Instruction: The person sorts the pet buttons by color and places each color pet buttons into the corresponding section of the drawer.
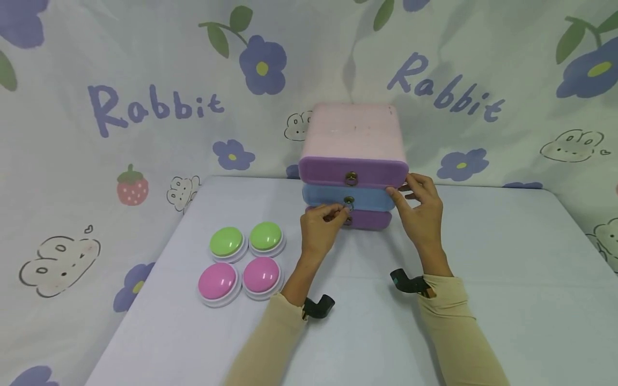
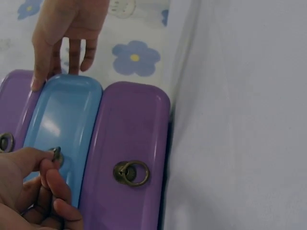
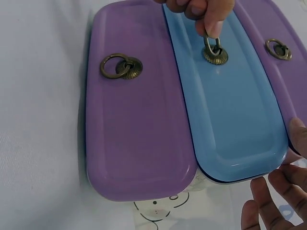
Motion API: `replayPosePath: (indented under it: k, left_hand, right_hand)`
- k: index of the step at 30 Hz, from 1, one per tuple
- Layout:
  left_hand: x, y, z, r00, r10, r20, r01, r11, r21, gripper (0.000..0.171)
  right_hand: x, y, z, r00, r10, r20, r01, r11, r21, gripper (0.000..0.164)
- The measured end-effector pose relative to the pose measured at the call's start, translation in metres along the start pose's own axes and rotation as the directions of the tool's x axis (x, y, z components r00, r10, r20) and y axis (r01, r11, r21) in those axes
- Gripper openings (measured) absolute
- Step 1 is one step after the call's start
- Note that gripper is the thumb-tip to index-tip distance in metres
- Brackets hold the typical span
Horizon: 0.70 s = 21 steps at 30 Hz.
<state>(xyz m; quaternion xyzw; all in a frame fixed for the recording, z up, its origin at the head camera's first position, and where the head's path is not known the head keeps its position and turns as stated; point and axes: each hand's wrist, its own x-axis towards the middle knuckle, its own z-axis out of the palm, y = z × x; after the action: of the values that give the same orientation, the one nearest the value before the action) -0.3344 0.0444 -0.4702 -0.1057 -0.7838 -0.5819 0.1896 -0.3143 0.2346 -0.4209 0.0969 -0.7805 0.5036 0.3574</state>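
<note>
A small pink cabinet [image 1: 354, 128] stands at the back of the table with three stacked drawers. Its top drawer [image 1: 323, 172] and bottom drawer [image 2: 127, 129] have purple fronts; the middle drawer [image 3: 240, 115] is blue. Each front has a brass ring pull. My left hand [image 1: 321, 228] pinches the blue drawer's ring pull [image 3: 211, 48] between thumb and fingertips. At the cabinet's right side is my right hand [image 1: 420, 212], its thumb [image 3: 298, 134] touching the top drawer's edge. The other fingers of that hand extend loosely along the side. The bottom drawer's ring [image 2: 136, 173] hangs free.
Left of the cabinet, two green push-button domes [image 1: 227, 241] and two pink ones [image 1: 217, 281] sit on white bases on the white-covered table [image 1: 521, 295]. Behind stands a patterned cloth backdrop [image 1: 183, 48]. Black wrist cameras [image 1: 318, 306] are strapped to both wrists.
</note>
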Motion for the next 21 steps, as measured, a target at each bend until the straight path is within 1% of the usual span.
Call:
replayPosePath:
  k: [4,8,12,15,19,21]
  left_hand:
    - [-0.001,0.001,-0.001,0.999,-0.044,0.003,0.044,0.999,-0.001,0.013]
    - [-0.001,0.002,-0.001,0.998,-0.068,0.010,0.068,0.998,-0.011,0.016]
    - [-0.003,0.001,-0.003,0.994,-0.110,0.010,0.111,0.994,-0.020,0.018]
    - [-0.005,0.002,-0.003,0.991,-0.136,0.010,0.136,0.990,-0.047,0.018]
    - [-0.006,0.004,-0.004,0.990,-0.140,0.019,0.141,0.988,-0.069,0.018]
    - [-0.007,0.004,-0.004,0.990,-0.136,0.022,0.138,0.988,-0.069,0.019]
  right_hand:
    - [0.000,-0.001,0.000,1.000,0.002,-0.004,-0.002,1.000,0.002,0.042]
    - [0.000,-0.002,0.000,1.000,-0.001,-0.005,0.001,1.000,0.000,0.042]
    - [-0.001,0.003,0.001,1.000,0.003,-0.004,-0.003,1.000,0.002,0.043]
    - [-0.001,0.017,0.003,1.000,0.006,-0.008,-0.006,1.000,0.004,0.044]
    - [0.001,0.037,0.003,1.000,0.021,-0.007,-0.021,1.000,-0.002,0.045]
    - [0.001,0.041,0.002,0.999,0.034,-0.002,-0.034,0.999,-0.003,0.045]
